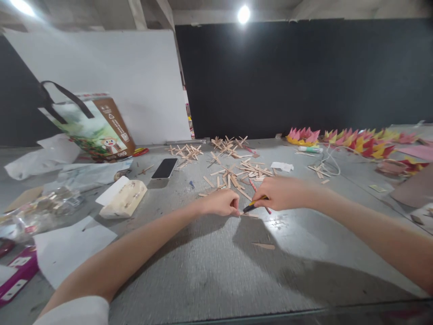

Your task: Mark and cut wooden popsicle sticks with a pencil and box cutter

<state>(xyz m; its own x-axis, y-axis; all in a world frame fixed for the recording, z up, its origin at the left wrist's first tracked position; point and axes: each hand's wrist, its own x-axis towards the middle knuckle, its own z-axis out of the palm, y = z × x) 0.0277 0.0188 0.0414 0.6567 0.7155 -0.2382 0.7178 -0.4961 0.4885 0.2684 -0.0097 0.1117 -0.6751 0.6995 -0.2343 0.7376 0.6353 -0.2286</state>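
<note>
My left hand [221, 203] is closed, its fingertips pinching the left end of a wooden craft stick [249, 215] against the grey tabletop. In my right hand [279, 193] is a yellow and black utility knife [254, 205], its tip angled down at the stick close to my left fingertips. Whether the blade touches the wood is too small to tell. Nearer to me lies a loose pointed piece of craft stick [264, 246]. Just behind my hands, a pile of craft sticks [230, 178] is spread out, and a red-striped pencil-like rod [252, 185] lies partly behind my right hand.
A phone [164, 168], a cream tissue pack [124, 198] and a printed carry bag [101, 128] are on the left. Crossed stick pieces [228, 145] lie at the back. Pink and yellow paper flowers [360, 140], a glue stick [310, 149] and a white cable [333, 164] are on the right.
</note>
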